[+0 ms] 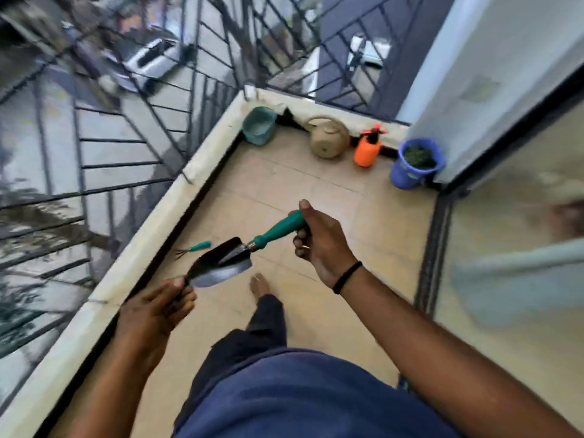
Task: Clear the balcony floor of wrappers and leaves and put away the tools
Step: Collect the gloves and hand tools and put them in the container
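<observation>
Our right hand (319, 245) grips the green-handled black metal trowel (234, 256); left hand (158, 308) pinches its blade tip. The small green-handled hand rake (193, 249) lies at ten o'clock, nearer the left.

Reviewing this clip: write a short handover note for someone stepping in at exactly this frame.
Right hand grips the trowel by its green handle; left hand pinches the blade tip.
A small hand rake lies on the floor by the ledge.
Far end: teal tub, beige watering can, orange sprayer, blue bucket holding green debris.
Done: no wrappers or leaves visible on the floor.
Left: put away trowel and rake.
</observation>
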`<state>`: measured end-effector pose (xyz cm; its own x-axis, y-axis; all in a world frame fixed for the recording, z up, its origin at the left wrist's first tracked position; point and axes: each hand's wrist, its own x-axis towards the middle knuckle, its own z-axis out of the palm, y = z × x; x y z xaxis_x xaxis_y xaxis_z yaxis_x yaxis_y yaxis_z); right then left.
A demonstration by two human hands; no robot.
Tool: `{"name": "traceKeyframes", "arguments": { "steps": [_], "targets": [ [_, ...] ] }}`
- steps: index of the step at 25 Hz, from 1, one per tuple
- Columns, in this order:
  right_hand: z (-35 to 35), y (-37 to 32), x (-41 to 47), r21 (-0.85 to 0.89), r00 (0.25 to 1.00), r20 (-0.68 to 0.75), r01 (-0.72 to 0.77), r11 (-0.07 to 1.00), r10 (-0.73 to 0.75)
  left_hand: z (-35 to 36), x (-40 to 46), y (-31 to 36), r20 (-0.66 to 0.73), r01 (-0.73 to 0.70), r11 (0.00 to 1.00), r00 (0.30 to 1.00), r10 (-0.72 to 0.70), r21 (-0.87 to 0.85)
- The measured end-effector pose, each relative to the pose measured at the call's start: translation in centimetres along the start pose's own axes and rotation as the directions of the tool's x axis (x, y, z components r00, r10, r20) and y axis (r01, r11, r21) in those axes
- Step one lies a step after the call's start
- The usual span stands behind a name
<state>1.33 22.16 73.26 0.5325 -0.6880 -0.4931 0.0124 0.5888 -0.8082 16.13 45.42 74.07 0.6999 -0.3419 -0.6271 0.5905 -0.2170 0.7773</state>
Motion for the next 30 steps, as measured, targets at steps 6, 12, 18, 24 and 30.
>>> {"name": "traceKeyframes", "arguments": {
  "steps": [6,12,18,24,30],
  "targets": [
    [-1.2,-7.0,11.5,-0.087,0.962,-0.259,0.064,0.994,-0.085,10.1,14.7,7.2,0.118,0.035,0.998,0.992,-0.041,0.052],
    [1.8,-13.8,21.6,-0.038,0.941,-0.334,0.052,0.998,-0.061,19.3,25.9,14.4,0.286,0.133,0.988,0.947,-0.149,0.076],
    [1.1,-18.2,30.1,0.117,0.914,-0.405,0.009,0.993,0.04,28.5,33.9,19.6,0.324,0.065,0.977,0.937,-0.129,0.201],
    [1.0,-26.1,47.5,0.15,0.939,-0.325,-0.066,0.986,0.112,37.9,43.2,26.0,0.134,0.134,0.979,0.979,-0.155,0.154],
    [4.9,-31.7,63.8,0.035,0.96,-0.197,-0.194,0.98,0.198,42.2,51.3,31.6,0.017,0.216,0.975,0.976,-0.217,0.058]
  ]
}}
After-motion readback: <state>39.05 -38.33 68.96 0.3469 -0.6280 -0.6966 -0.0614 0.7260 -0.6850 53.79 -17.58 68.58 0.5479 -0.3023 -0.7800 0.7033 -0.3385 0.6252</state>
